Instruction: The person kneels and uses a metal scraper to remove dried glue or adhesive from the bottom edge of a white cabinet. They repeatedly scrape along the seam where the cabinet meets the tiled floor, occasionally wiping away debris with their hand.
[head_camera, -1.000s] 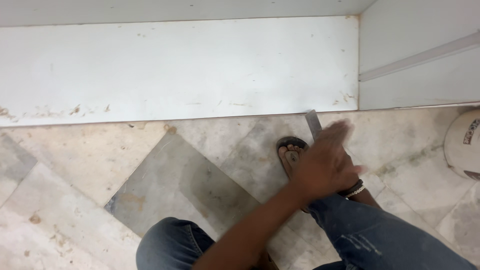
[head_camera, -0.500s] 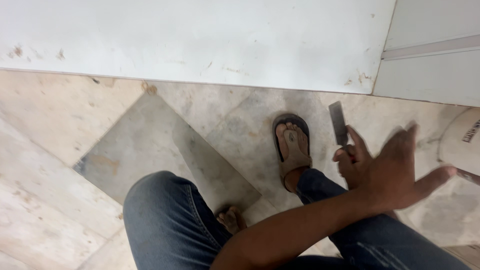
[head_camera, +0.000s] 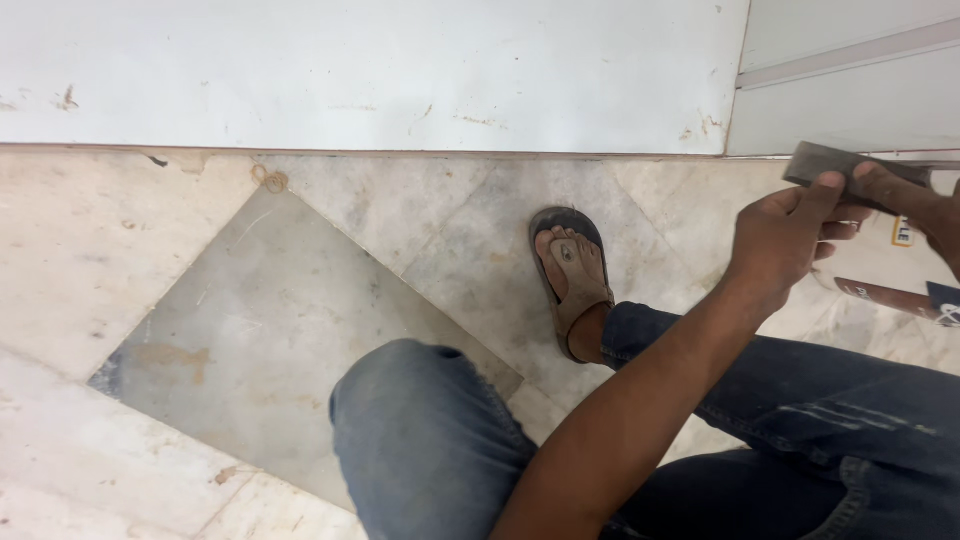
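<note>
My left hand (head_camera: 785, 235) reaches across my knees to the right and pinches one end of a flat grey metal blade (head_camera: 835, 162) between thumb and fingers. My right hand (head_camera: 915, 200) shows only partly at the right edge, its fingers closed on the blade's other end. The blade is held in the air above the floor, near the corner of the white wall. My foot in a brown sandal (head_camera: 570, 275) rests on the marble floor just left of the hands.
A grey square tile (head_camera: 280, 340) lies set diagonally in the pale marble floor (head_camera: 90, 250). A white wall panel (head_camera: 370, 70) runs along the top. A white bucket (head_camera: 880, 262) and a dark reddish cylinder (head_camera: 885, 297) sit at the right, under the hands.
The blade lay on the floor beside the sandal with my left hand open over it. Now it is lifted off the floor and held in both hands; the view has shifted left.
</note>
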